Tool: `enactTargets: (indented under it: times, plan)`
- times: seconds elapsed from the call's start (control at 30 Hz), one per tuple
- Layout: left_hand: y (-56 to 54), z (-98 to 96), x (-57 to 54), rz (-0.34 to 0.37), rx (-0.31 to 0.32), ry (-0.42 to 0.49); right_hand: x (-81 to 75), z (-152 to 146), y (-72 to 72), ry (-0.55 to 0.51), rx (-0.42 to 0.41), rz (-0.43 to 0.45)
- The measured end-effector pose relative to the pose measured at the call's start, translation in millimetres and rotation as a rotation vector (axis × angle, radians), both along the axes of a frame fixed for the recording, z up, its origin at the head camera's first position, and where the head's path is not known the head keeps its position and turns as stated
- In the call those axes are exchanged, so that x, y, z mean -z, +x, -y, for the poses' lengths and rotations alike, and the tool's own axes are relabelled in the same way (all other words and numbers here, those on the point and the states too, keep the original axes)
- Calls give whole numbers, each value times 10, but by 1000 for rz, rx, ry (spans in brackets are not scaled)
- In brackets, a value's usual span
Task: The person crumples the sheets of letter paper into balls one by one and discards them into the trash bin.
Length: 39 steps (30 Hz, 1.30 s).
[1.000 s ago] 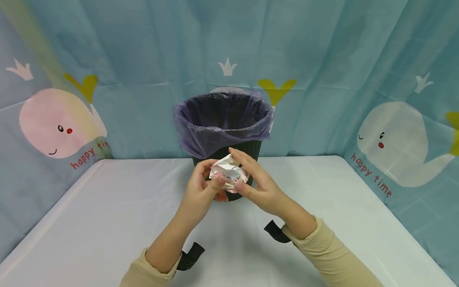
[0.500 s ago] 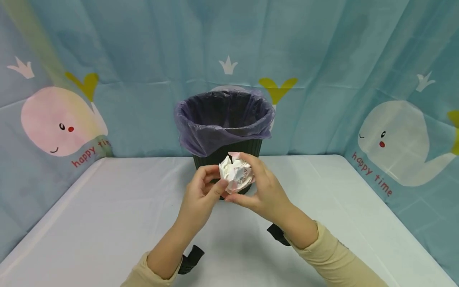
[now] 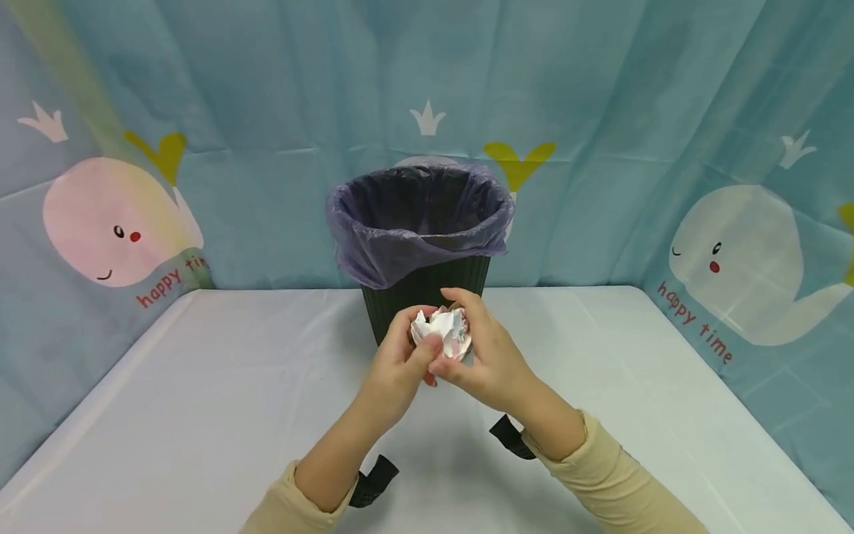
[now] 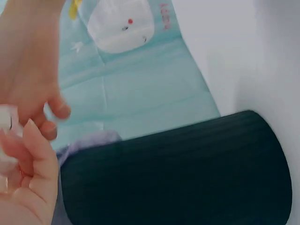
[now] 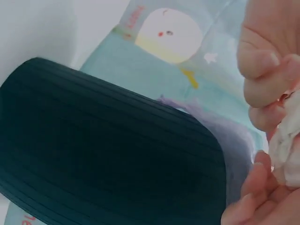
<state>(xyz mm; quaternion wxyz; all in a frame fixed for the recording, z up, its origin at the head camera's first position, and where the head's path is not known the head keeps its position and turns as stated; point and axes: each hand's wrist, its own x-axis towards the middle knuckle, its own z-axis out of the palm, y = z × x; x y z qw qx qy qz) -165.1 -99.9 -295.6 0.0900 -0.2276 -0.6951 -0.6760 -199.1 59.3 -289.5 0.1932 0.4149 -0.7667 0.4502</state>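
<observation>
Between both hands is a crumpled ball of white paper [image 3: 442,331] with pink and printed patches. My left hand [image 3: 394,367] grips it from the left, thumb across its near side. From the right, my right hand [image 3: 494,360] holds it with curled fingers and thumb. Behind them stands a dark ribbed trash can [image 3: 427,285], lined with a purple plastic bag [image 3: 394,256] folded over its rim. In the right wrist view the paper ball [image 5: 288,145] shows at the right edge, with fingers on both sides of it.
The trash can rests on a white table [image 3: 233,386], close to a blue curtain [image 3: 280,215] printed with whales. Black straps [image 3: 375,480] hang at both wrists by the beige sleeves.
The paper ball has been turned and squeezed more compact between the hands. Both hands have shifted slightly, the left one toward the right, and the fingers have moved closer round the paper.
</observation>
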Motion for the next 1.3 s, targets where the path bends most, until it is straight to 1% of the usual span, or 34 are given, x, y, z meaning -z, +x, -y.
enactTargets:
  times: [0.07, 0.1, 0.2, 0.23, 0.27, 0.33, 0.4, 0.5, 0.6, 0.7, 0.73, 0.83, 0.9, 0.93, 1.0, 1.03, 1.1, 1.17, 1.2, 1.27, 1.3]
  plan:
    - [1, -46, 26, -6, -47, -20, 19, 37, -6, -61, -19, 31]
    - [0, -65, 41, -14, -80, -33, 39, 58, -16, -96, -30, 28]
    - [-17, -107, 88, -74, -180, -58, 103, 116, -41, -191, -51, -24]
    - [-26, -117, 100, -107, -204, -64, 124, 131, -46, -217, -55, -47]
    - [-34, -125, 110, -155, -224, -63, 143, 145, -52, -243, -57, -69]
    - [-53, -135, 123, -268, -259, -55, 169, 173, -57, -289, -66, -110]
    - [-67, -146, 129, -342, -284, -41, 191, 206, -62, -333, -79, -130]
    - [-75, -190, 137, -392, -301, 11, 230, 256, -66, -403, -114, -129]
    - [-85, -237, 147, -422, -308, 66, 272, 290, -78, -460, -189, -83]
    - [-118, -262, 185, -493, -317, 100, 320, 323, -88, -518, -282, -2]
    - [-130, -269, 201, -515, -321, 114, 337, 337, -90, -538, -301, 15]
    - [-164, -301, 246, -587, -339, 176, 390, 397, -76, -613, -335, 55]
    - [-181, -325, 256, -629, -368, 210, 411, 441, -60, -658, -322, 52]
    - [-192, -334, 260, -646, -384, 221, 417, 457, -55, -667, -305, 35]
    - [-216, -343, 268, -651, -422, 226, 408, 474, -50, -661, -266, 6]
    - [-229, -341, 271, -639, -438, 217, 398, 471, -54, -643, -237, -5]
    - [-248, -320, 275, -582, -472, 164, 364, 435, -58, -564, -148, -15]
    - [-238, -281, 273, -497, -497, 69, 316, 369, -55, -463, -45, 3]
    - [-223, -257, 268, -453, -503, 6, 289, 330, -51, -412, 10, 30]
    - [-171, -205, 244, -371, -498, -119, 210, 257, -48, -331, 102, 93]
    - [-137, -181, 230, -337, -480, -173, 170, 223, -48, -302, 128, 132]
